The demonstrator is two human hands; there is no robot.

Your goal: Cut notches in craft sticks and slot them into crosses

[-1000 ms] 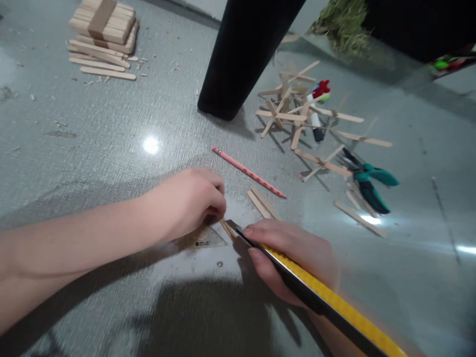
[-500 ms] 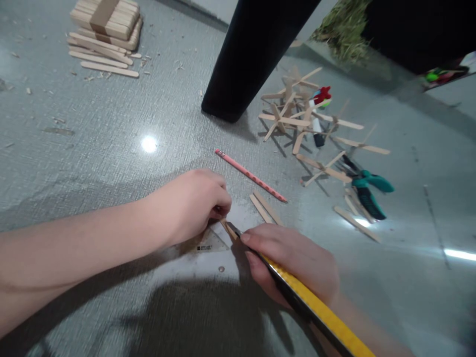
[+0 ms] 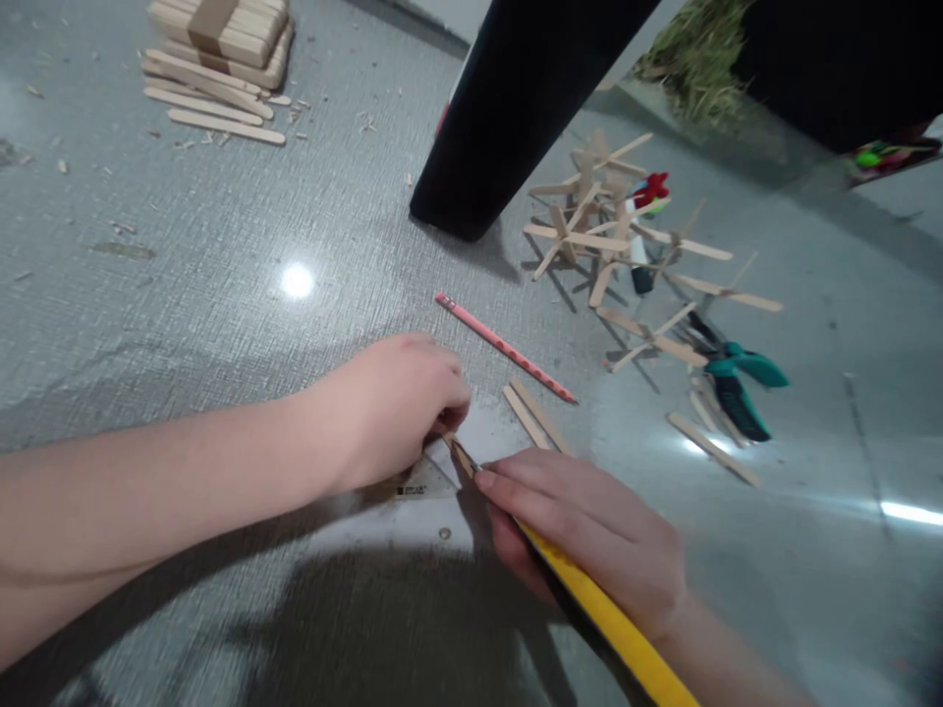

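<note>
My left hand (image 3: 402,407) is closed on one end of a wooden craft stick (image 3: 463,460), its fingertips partly hidden under the knuckles. My right hand (image 3: 589,525) grips a yellow and black utility knife (image 3: 615,619), whose blade lies along the stick by my left fingers. Under the hands are a clear set square (image 3: 413,483) and a white sheet (image 3: 368,528). Two loose craft sticks (image 3: 531,417) lie just beyond my right hand. A pink pencil (image 3: 508,349) rests farther off.
A banded stack of craft sticks (image 3: 240,29) sits at the upper left, loose sticks and shavings beside it. A black leg-like post (image 3: 516,118) rises behind the pencil. On the right are crossed-stick pieces (image 3: 582,236), teal-handled pliers (image 3: 737,383) and a bundle of dried grass (image 3: 693,59).
The view has shifted slightly, so most things sit a little to the right. The knife tip stays at the stick, its handle tilted slightly differently. Both hands keep their holds.
</note>
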